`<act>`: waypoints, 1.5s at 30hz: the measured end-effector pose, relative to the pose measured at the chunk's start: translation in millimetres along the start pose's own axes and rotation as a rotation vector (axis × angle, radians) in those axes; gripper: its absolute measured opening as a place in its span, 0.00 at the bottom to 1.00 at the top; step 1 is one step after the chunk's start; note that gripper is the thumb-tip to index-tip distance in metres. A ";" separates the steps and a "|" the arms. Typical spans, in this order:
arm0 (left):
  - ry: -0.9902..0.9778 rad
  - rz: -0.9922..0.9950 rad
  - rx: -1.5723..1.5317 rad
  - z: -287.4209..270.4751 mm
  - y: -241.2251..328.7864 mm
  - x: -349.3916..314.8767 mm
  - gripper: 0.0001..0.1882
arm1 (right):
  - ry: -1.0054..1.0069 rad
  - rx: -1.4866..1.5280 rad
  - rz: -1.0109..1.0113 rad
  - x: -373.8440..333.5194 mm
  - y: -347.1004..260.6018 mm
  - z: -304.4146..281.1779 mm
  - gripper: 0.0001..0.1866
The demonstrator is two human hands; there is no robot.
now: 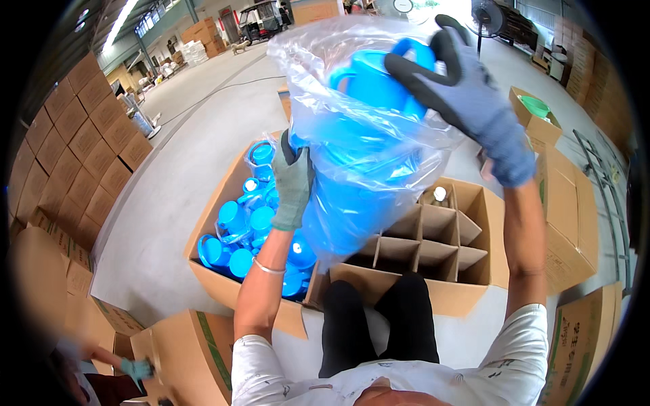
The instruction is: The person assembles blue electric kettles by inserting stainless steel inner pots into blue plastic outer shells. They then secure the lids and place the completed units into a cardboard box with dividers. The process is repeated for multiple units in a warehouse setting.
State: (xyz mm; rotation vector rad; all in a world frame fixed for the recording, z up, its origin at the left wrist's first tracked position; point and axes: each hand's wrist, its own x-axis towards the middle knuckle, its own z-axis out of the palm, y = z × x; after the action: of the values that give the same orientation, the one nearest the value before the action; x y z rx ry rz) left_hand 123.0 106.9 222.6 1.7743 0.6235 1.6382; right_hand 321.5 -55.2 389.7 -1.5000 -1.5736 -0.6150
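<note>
In front of me hangs a clear plastic bag (301, 51), tilted, with large blue plastic pieces (372, 84) inside; a loop handle shows at its open top. My left hand (292, 183), in a grey-green glove with dark fingertips, is closed on the bag's left side. At the bag's upper right, my right hand (453, 84), in a blue-grey glove with black-coated fingers, has its fingers spread around the handle; blur hides how firmly they touch. Below is a carton (217, 281) of blue lidded plastic jugs (233, 216), some in clear wrap. Beside it stands a carton with cardboard dividers (433, 254).
A white-topped item (439, 194) sits in one divided cell. Closed cartons (565, 210) stand at right, near a carton holding a green item (535, 106) and a metal rack (606, 176). Stacked cartons (84, 139) line the left. A co-worker's gloved hand (137, 369) touches a carton at lower left.
</note>
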 end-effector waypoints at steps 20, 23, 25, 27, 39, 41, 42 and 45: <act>-0.556 -1.153 -0.648 -65.4 -31.4 -401.5 0.25 | -0.892 0.906 0.537 -253.4 78.1 73.6 0.29; -0.779 -1.445 -0.372 -120.5 43.4 -385.1 0.25 | -0.796 0.918 0.597 -247.3 64.3 80.5 0.27; -0.912 -1.514 -0.454 -155.3 33.1 -359.6 0.24 | -0.718 0.772 0.546 -245.4 51.4 87.9 0.27; -1.036 -1.222 -0.249 -168.6 7.2 -316.3 0.24 | -0.601 0.529 0.270 -245.4 29.1 91.8 0.32; -0.754 -0.288 0.238 -1.0 -14.3 -116.4 0.28 | -0.644 1.624 0.868 -252.6 51.1 163.3 0.38; -0.592 -0.528 -0.009 -18.0 -47.3 -125.5 0.28 | -0.684 1.614 0.742 -254.7 60.7 186.7 0.39; -0.493 -0.631 -0.125 -27.6 -64.8 -131.1 0.28 | -0.712 1.628 0.763 -241.2 51.7 185.5 0.38; -0.533 -0.781 -0.187 -35.7 -55.5 -125.4 0.32 | -0.686 1.138 0.785 -209.8 40.1 161.2 0.35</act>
State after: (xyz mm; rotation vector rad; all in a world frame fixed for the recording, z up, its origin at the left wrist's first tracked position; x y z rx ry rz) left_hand 77.8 60.0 96.7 1.4605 0.7439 0.6411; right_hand 303.2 -30.8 123.9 -1.2302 -1.1996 1.1691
